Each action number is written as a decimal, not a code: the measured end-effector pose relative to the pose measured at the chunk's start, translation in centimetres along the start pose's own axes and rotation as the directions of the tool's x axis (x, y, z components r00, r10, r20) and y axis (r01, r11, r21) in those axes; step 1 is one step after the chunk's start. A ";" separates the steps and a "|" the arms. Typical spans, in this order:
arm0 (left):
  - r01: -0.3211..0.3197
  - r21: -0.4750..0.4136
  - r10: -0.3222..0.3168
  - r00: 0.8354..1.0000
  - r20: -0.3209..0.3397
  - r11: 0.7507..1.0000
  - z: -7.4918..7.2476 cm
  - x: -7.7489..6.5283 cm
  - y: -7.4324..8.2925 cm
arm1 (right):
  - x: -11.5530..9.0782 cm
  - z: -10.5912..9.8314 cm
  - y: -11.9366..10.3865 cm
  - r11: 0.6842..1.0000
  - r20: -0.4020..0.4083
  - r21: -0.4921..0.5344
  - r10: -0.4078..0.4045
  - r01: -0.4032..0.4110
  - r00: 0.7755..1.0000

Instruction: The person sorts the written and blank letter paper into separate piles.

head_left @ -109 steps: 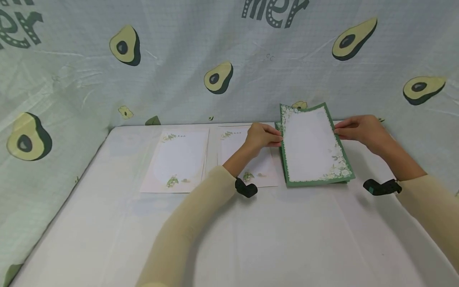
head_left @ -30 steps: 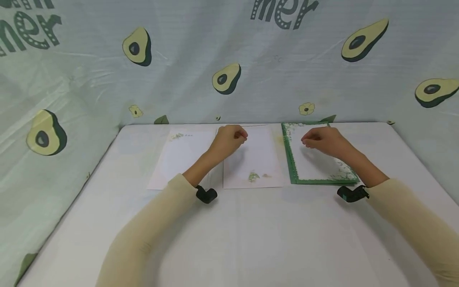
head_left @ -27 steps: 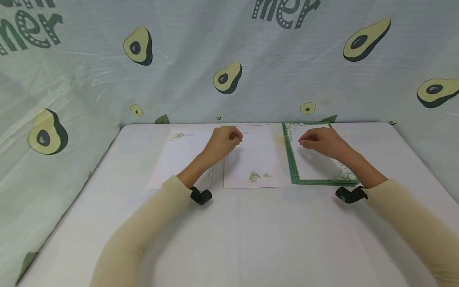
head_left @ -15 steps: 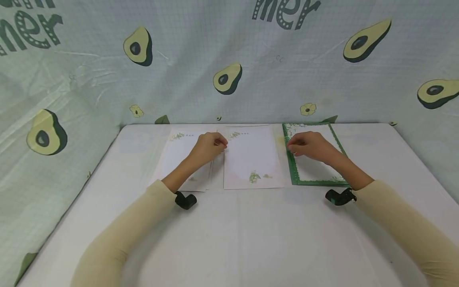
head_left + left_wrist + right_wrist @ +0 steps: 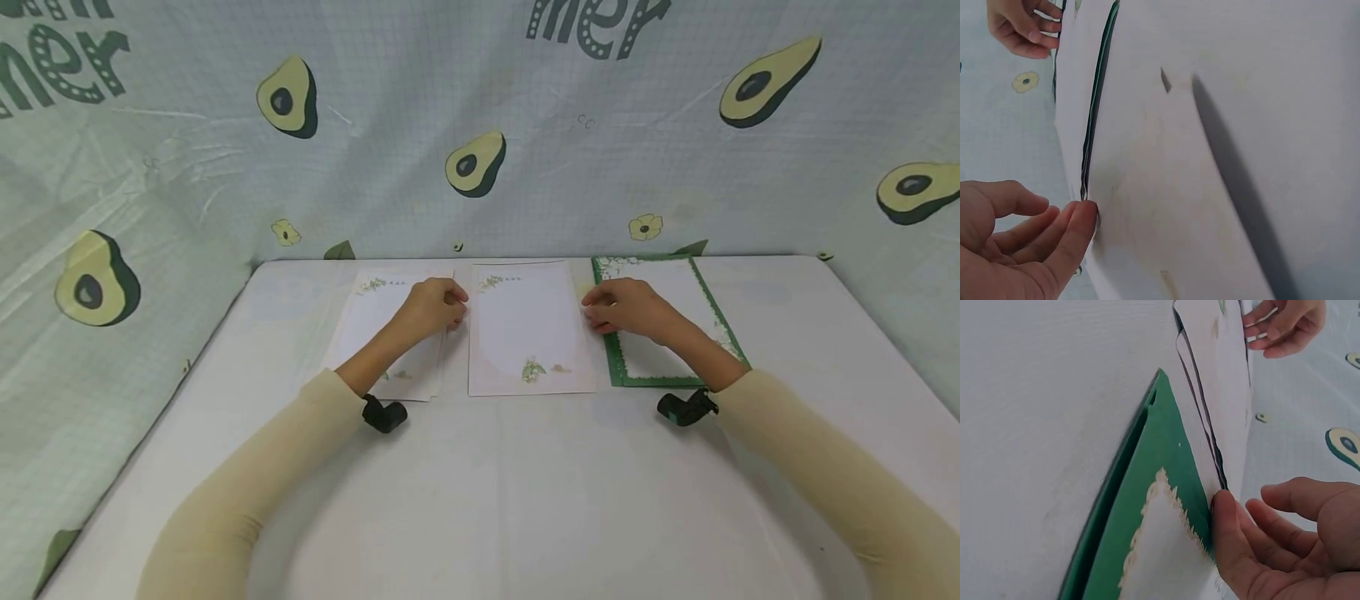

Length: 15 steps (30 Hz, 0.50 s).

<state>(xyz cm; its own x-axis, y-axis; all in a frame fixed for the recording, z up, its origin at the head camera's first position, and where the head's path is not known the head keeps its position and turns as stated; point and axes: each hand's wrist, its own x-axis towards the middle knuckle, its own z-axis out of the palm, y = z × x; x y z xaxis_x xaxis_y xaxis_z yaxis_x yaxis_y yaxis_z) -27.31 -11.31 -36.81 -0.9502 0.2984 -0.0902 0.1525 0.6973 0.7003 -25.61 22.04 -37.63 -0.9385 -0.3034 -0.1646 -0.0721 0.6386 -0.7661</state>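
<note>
Head view, middle floral letter-paper stack (image 5: 528, 325): flat on the white table (image 5: 510, 500), between the two hands.
Head view, left hand (image 5: 435, 308): at the stack's left edge, above the left floral letter paper (image 5: 363, 323).
Head view, right hand (image 5: 628, 307): at the stack's right edge, above the green-bordered floral paper (image 5: 651, 365).
Left wrist view, left fingers (image 5: 1074, 240): relaxed, a fingertip touching the stack's edge, thumb apart.
Right wrist view, right fingers (image 5: 1229, 525): loosely extended, one fingertip touching the stack's opposite edge, beside the green border, thumb apart.

Curtained-off workspace, avocado-print sheeting (image 5: 375, 187) around the back, plain white table (image 5: 510, 492)
</note>
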 end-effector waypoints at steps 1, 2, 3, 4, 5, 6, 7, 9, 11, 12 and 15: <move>0.019 -0.003 -0.019 1.000 0.009 1.000 0.0 0.1 0.1 | 0.1 0.0 0.0 1.000 0.002 0.008 0.009 -0.009 1.000; 0.036 -0.008 -0.036 0.999 0.015 0.999 0.0 0.1 0.2 | 0.2 0.1 0.0 1.000 0.005 0.017 0.017 -0.017 1.000; 0.052 -0.013 -0.052 0.999 0.017 0.999 0.0 0.1 0.3 | 0.3 0.1 -0.1 0.999 0.006 0.024 0.025 -0.025 1.000; 0.065 -0.018 -0.065 0.998 0.015 0.998 0.0 0.2 0.4 | 0.5 0.1 -0.2 0.999 0.007 0.032 0.034 -0.034 0.999; 0.077 -0.027 -0.077 0.997 0.011 0.997 0.0 0.2 0.6 | 0.6 0.2 -0.2 0.998 0.006 0.042 0.047 -0.047 0.999; 0.086 -0.034 -0.086 0.996 0.006 0.996 0.0 0.3 0.7 | 0.7 0.2 -0.3 0.997 0.005 0.049 0.058 -0.058 0.998; 0.094 -0.048 -0.094 0.996 0.002 0.994 0.0 0.3 0.8 | 0.7 0.3 -0.5 0.996 0.003 0.056 0.075 -0.075 0.997; 0.102 -0.064 -0.102 0.995 -0.004 0.993 0.1 0.5 1.0 | 0.9 0.4 -0.6 0.992 -0.003 0.066 0.105 -0.105 0.994; 0.103 -0.073 -0.104 0.995 -0.009 0.992 0.2 0.7 1.1 | 1.1 0.5 -0.7 0.988 -0.008 0.070 0.135 -0.135 0.991; 0.101 -0.080 -0.102 0.995 -0.010 0.992 0.3 0.7 1.1 | 1.1 0.5 -0.8 0.987 -0.013 0.065 0.146 -0.145 0.989; 0.101 -0.116 -0.103 0.995 -0.013 0.988 0.4 0.9 1.2 | 1.3 0.6 -0.8 0.984 -0.025 0.054 0.173 -0.172 0.985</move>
<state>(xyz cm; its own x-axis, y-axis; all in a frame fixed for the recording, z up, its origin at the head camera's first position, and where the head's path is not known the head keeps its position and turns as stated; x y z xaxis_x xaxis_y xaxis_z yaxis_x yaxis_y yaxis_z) -27.90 -9.94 -36.41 -0.9644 0.2162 -0.1526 0.0231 0.6432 0.7653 -26.55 20.65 -37.60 -0.9448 -0.1707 -0.2797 0.1087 0.6420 -0.7590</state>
